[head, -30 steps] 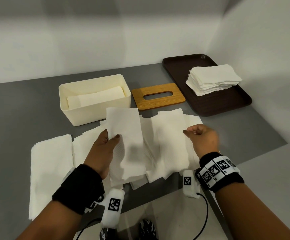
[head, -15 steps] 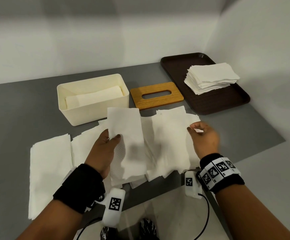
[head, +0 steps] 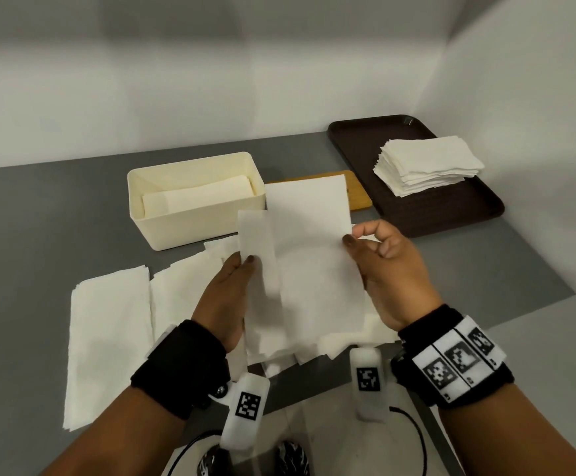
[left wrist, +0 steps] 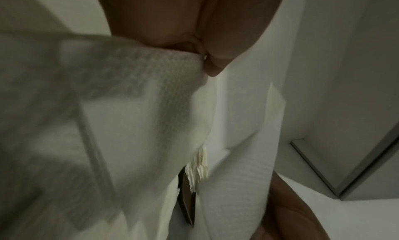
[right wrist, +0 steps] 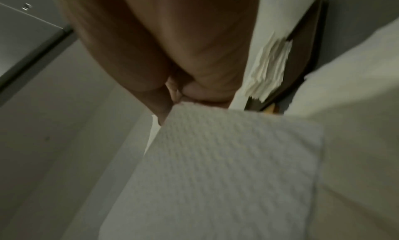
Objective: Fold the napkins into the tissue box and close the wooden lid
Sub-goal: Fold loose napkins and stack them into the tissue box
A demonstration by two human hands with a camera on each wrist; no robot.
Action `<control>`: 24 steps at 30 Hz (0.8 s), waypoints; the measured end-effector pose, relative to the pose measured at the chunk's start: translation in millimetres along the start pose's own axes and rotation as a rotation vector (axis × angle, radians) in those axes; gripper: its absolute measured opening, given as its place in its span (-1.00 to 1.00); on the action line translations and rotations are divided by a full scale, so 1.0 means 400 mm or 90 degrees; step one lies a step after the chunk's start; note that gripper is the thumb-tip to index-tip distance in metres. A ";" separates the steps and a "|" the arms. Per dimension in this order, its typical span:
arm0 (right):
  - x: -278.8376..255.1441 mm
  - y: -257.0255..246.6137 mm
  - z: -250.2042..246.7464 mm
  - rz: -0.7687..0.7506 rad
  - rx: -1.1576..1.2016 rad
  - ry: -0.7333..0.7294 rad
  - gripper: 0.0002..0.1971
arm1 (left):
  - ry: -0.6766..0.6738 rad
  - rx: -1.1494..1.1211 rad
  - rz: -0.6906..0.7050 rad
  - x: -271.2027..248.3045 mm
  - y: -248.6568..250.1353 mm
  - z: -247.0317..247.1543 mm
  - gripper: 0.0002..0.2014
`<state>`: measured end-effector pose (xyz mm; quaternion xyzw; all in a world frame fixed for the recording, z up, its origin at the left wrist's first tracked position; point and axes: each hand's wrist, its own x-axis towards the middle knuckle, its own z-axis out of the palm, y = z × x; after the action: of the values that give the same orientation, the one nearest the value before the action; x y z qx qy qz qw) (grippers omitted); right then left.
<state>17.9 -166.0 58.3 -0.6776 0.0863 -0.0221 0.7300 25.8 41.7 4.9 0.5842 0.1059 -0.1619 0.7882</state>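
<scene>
My left hand (head: 242, 266) pinches a narrow folded white napkin (head: 257, 249) above the table. My right hand (head: 355, 238) pinches the right edge of a wider white napkin (head: 310, 235) held up beside it, overlapping the first. Both wrist views show thumb and finger pinched on textured napkin (left wrist: 138, 83) and napkin (right wrist: 226, 150). The cream tissue box (head: 204, 214) stands open behind, with folded napkins (head: 197, 197) inside. The wooden lid (head: 358, 194) lies to its right, mostly hidden by the raised napkin.
A dark brown tray (head: 458, 214) at the back right carries a stack of napkins (head: 427, 166). More napkins (head: 108, 331) lie spread on the grey table (head: 39, 235) under my hands. A white wall stands close on the right.
My right hand has picked a napkin up from the spread pile and raised it next to the one in my left hand. It now covers most of the wooden lid.
</scene>
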 end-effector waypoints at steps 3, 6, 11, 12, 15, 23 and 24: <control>0.004 0.030 0.048 0.029 -0.049 0.018 -0.85 | 0.004 -0.008 0.009 -0.005 0.005 0.010 -0.69; 0.012 0.068 0.073 0.027 -0.136 0.065 -0.91 | 0.004 -0.024 0.013 -0.004 0.005 0.012 -0.60; 0.013 0.110 0.096 0.025 -0.249 0.063 -0.93 | 0.032 0.059 0.032 -0.002 -0.004 0.019 -0.72; 0.015 0.114 0.088 0.036 -0.264 0.063 -0.91 | 0.041 0.074 0.040 0.001 -0.011 0.016 -0.75; 0.043 0.140 0.022 0.048 -0.449 0.119 -0.82 | 0.049 0.069 0.033 0.005 -0.028 -0.004 -0.73; 0.053 0.164 0.010 0.176 -0.780 0.085 -0.34 | 0.043 0.046 0.037 0.007 -0.026 -0.029 -0.71; 0.052 0.165 0.020 0.186 -0.800 0.084 -0.35 | 0.041 0.044 0.040 0.009 -0.026 -0.031 -0.71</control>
<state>33.9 -155.9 -8.9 -0.9542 0.2188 0.0910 0.1828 25.5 50.1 -9.1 0.6192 0.1071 -0.1221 0.7683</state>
